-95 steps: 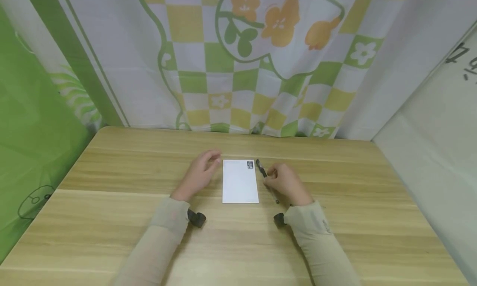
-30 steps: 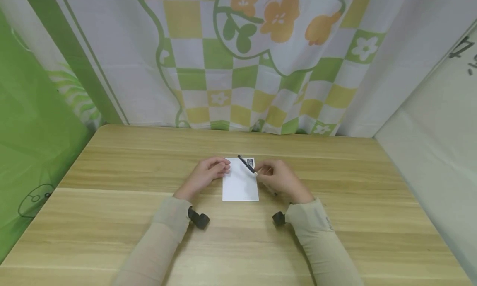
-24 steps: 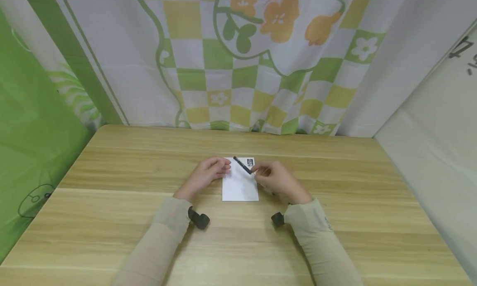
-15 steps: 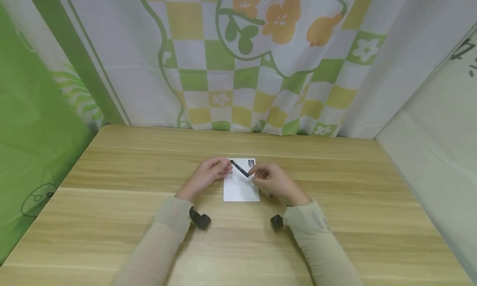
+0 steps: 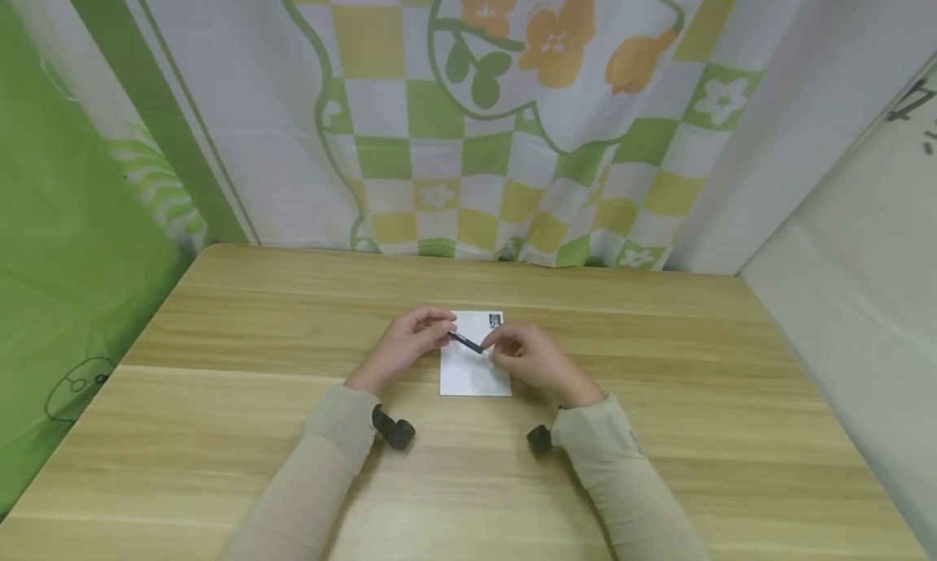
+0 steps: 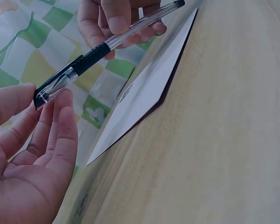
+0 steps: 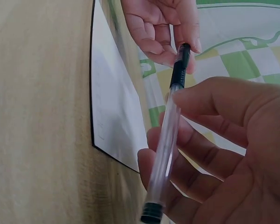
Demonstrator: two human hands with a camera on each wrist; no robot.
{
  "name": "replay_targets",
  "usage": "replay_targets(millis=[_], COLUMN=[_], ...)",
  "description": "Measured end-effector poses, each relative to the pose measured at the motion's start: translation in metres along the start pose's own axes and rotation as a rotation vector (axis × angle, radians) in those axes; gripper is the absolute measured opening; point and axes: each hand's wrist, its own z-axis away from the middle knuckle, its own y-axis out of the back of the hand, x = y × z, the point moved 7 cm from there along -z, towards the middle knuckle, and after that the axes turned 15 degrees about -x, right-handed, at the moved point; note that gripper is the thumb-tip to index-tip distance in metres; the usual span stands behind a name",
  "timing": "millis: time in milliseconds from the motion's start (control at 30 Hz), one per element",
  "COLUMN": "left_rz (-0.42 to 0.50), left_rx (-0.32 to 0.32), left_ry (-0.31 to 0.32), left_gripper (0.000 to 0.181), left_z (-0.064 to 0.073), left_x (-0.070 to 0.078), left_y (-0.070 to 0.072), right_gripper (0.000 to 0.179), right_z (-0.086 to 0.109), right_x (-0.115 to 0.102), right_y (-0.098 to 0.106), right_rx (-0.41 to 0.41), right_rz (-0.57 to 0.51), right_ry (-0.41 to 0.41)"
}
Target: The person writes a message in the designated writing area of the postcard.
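A clear-barrelled gel pen [image 5: 467,342] with a black grip and a capped end is held above a white notepad [image 5: 472,374]. My right hand [image 5: 538,358] pinches the clear barrel between thumb and fingers, as the right wrist view shows with the barrel [image 7: 163,149] across the fingers. At the other end, my left hand [image 5: 413,337] has its thumb and fingertips on the cap [image 6: 56,88]. In the left wrist view the pen slants up from the left thumb to the right hand [image 6: 116,18]. The pad lies flat on the table beneath both hands.
The wooden table [image 5: 293,463] extends around the pad. A small dark printed square [image 5: 495,320] marks the pad's upper right corner. A patterned curtain [image 5: 483,154] hangs behind the table, green cloth [image 5: 73,219] at the left, a pale wall [image 5: 864,260] at the right.
My right hand has picked the pen up from beside the pad and carried it left over the pad. The left hand has moved inward and now takes the cap end.
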Motion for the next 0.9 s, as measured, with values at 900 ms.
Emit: replay_targets(millis=[900], left_rz=[0.113], left_rx=[0.045], left_ry=[0.028], left_gripper=[0.029], left_z=[0.005], left_x=[-0.002], left_y=[0.007], right_gripper=[0.019], right_z=[0.005], right_x=[0.015], right_y=[0.007], right_rx=[0.098], right_rz=[-0.397], right_ry=[-0.025])
